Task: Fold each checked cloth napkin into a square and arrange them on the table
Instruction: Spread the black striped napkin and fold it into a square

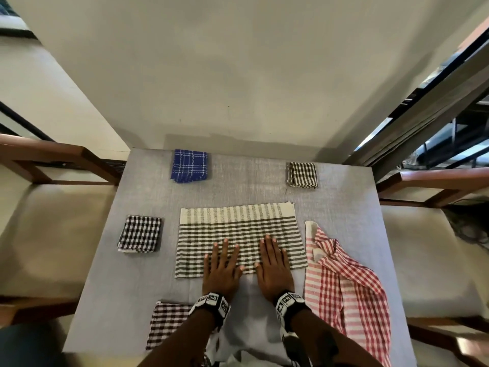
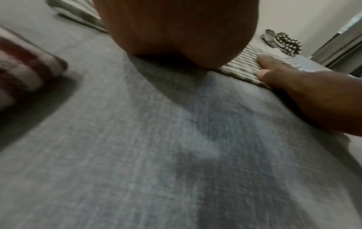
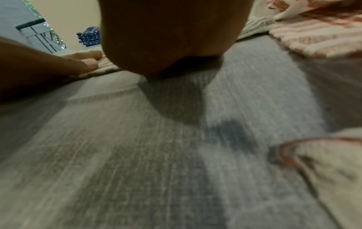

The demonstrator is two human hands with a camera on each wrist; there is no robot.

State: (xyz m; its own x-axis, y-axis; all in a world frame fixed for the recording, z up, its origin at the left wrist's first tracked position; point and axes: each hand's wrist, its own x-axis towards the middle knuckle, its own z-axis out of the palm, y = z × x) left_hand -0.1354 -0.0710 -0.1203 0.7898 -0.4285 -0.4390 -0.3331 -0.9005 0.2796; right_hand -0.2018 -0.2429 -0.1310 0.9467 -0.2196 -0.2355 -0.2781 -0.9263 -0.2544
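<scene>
Overhead, both hands lie flat, fingers straight, gripping nothing: left hand (image 1: 221,263) and right hand (image 1: 274,260) press the near half of the grey striped napkin (image 1: 239,229), spread mid-table (image 1: 105,300). Done, as far as I can judge: 4 folded squares, i.e. blue napkin (image 1: 189,166) far left, small grey napkin (image 1: 302,174) far right, black checked napkin (image 1: 139,233) left, maroon napkin (image 1: 165,324) near left. Left to do: the grey one, plus the rumpled red napkin (image 1: 344,292) on the right. Left wrist cam: palm down at the cloth's near edge, blurry. Right wrist cam: same, w/ red cloth beside it.
</scene>
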